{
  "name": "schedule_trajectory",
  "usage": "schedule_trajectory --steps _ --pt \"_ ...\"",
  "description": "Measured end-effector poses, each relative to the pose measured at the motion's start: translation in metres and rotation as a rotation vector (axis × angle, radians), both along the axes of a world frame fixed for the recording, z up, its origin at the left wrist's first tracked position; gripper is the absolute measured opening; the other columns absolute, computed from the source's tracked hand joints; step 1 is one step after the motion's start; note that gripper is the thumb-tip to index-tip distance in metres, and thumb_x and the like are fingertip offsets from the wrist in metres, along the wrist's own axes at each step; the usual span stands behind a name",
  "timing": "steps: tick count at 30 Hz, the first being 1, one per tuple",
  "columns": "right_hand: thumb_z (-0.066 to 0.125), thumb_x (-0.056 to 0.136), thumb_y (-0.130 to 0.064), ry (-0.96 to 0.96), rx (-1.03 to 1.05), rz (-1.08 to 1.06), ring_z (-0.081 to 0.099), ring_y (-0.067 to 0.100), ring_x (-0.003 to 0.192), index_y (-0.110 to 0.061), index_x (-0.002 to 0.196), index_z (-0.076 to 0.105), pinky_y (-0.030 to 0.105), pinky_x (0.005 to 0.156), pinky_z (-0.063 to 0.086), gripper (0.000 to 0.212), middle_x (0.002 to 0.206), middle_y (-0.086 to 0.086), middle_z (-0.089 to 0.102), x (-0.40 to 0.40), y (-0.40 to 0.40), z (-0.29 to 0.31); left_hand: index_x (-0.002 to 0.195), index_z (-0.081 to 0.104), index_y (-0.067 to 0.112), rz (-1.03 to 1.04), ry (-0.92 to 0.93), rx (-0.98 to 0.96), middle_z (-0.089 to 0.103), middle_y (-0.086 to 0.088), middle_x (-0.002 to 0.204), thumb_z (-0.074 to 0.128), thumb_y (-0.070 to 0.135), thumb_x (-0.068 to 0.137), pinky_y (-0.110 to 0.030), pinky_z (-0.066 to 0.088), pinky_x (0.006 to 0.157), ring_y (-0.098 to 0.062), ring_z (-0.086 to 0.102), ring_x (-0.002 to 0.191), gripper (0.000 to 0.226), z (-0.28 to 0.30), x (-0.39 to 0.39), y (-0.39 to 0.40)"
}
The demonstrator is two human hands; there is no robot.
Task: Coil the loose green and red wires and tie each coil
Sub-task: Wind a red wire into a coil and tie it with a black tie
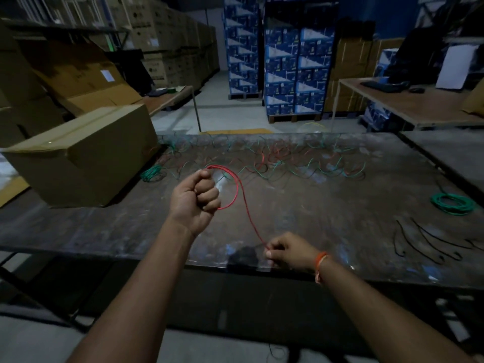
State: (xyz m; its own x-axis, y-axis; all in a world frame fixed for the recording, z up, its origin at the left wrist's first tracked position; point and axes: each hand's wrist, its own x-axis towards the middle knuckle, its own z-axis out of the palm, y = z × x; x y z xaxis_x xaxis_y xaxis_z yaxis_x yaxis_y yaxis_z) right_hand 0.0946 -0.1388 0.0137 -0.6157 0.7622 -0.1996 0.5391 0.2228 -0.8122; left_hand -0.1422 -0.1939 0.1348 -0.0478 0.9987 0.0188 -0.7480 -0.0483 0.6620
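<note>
My left hand (197, 199) is raised over the dark table (327, 213) and grips a small loop of red wire (237, 187) in its fist. From the loop the red wire runs down and right to my right hand (286, 251), which pinches it near the table's front edge. Loose green and red wires (275, 159) lie tangled across the far half of the table. A coiled green wire (453, 204) lies at the right side. A smaller green coil (152, 172) sits beside the cardboard box.
A large cardboard box (78, 158) stands on the table's left part. Several short black ties (429, 241) lie at the right front. Stacked blue cartons (288, 56), brown boxes and a side table with a keyboard (385, 86) fill the background.
</note>
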Motion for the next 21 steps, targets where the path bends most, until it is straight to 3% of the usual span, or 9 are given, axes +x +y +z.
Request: schedule_trajectory --steps 3,7,9,11,12,13,14,19,21 --pt "0.056 0.102 -0.008 0.324 0.097 -0.295 0.06 0.006 0.054 -0.008 0.081 0.069 0.026 0.059 0.047 0.025 0.068 0.002 0.066 -0.003 0.015 0.065 0.076 0.045 0.021 0.016 0.165 0.001 0.015 0.01 0.051 0.034 0.02 0.102 -0.021 0.008 0.039 -0.009 0.005 0.046 0.028 0.01 -0.01 0.006" --pt "0.05 0.106 -0.014 0.801 0.465 -0.594 0.059 0.004 0.063 -0.004 0.101 0.071 0.017 0.06 0.049 0.024 0.076 0.0 0.064 -0.005 0.032 0.176 0.076 0.044 0.02 0.045 0.251 0.066 0.023 0.012 0.049 0.033 0.022 0.106 -0.019 0.012 0.038 -0.005 0.013 0.04 0.032 0.027 -0.016 0.015" --pt "0.052 0.105 -0.014 0.675 0.462 -0.596 0.06 0.006 0.062 -0.008 0.091 0.072 0.024 0.06 0.051 0.025 0.074 0.001 0.065 -0.017 0.035 0.161 0.076 0.045 0.02 0.059 0.302 0.096 0.024 0.012 0.05 0.035 0.022 0.106 -0.018 0.014 0.039 -0.004 0.017 0.039 0.031 0.033 -0.016 0.019" --pt "0.055 0.102 -0.01 0.259 0.26 -0.428 0.06 0.008 0.056 -0.01 0.076 0.069 0.032 0.059 0.056 0.029 0.07 0.006 0.065 -0.031 0.03 0.109 0.077 0.046 0.019 0.065 0.338 0.114 0.024 0.011 0.051 0.036 0.022 0.106 -0.016 0.015 0.04 -0.004 0.018 0.039 0.031 0.034 -0.018 0.02" --pt "0.054 0.102 -0.007 0.115 0.126 -0.326 0.058 0.008 0.052 -0.008 0.076 0.068 0.028 0.056 0.055 0.029 0.069 0.009 0.063 -0.035 0.025 0.091 0.077 0.046 0.019 0.069 0.352 0.119 0.025 0.011 0.051 0.036 0.021 0.106 -0.015 0.016 0.04 -0.005 0.018 0.039 0.031 0.033 -0.019 0.02" --pt "0.053 0.103 -0.005 0.097 0.048 -0.275 0.056 0.009 0.05 -0.005 0.08 0.067 0.023 0.053 0.051 0.027 0.07 0.011 0.061 -0.038 0.021 0.086 0.077 0.046 0.018 0.071 0.361 0.122 0.025 0.01 0.052 0.036 0.02 0.105 -0.015 0.016 0.04 -0.005 0.018 0.039 0.031 0.032 -0.022 0.02" --pt "0.051 0.104 -0.005 0.165 0.038 -0.29 0.055 0.01 0.052 -0.004 0.083 0.066 0.022 0.052 0.048 0.026 0.07 0.011 0.059 -0.04 0.021 0.094 0.077 0.046 0.018 0.074 0.365 0.124 0.025 0.01 0.052 0.036 0.019 0.105 -0.016 0.015 0.041 -0.005 0.018 0.04 0.031 0.03 -0.024 0.02" --pt "0.046 0.108 -0.018 0.824 0.453 -0.653 0.059 0.009 0.064 -0.008 0.101 0.07 0.021 0.058 0.049 0.026 0.076 0.002 0.062 -0.041 0.037 0.212 0.078 0.047 0.018 0.087 0.373 0.132 0.025 0.009 0.054 0.036 0.019 0.106 -0.021 0.013 0.042 -0.006 0.018 0.042 0.03 0.033 -0.035 0.025" --pt "0.046 0.107 -0.016 0.709 0.453 -0.678 0.059 0.011 0.064 -0.006 0.099 0.069 0.02 0.055 0.048 0.027 0.075 0.003 0.062 -0.043 0.038 0.213 0.078 0.048 0.018 0.095 0.403 0.142 0.026 0.009 0.055 0.036 0.02 0.106 -0.022 0.013 0.043 -0.007 0.018 0.043 0.031 0.039 -0.037 0.025"
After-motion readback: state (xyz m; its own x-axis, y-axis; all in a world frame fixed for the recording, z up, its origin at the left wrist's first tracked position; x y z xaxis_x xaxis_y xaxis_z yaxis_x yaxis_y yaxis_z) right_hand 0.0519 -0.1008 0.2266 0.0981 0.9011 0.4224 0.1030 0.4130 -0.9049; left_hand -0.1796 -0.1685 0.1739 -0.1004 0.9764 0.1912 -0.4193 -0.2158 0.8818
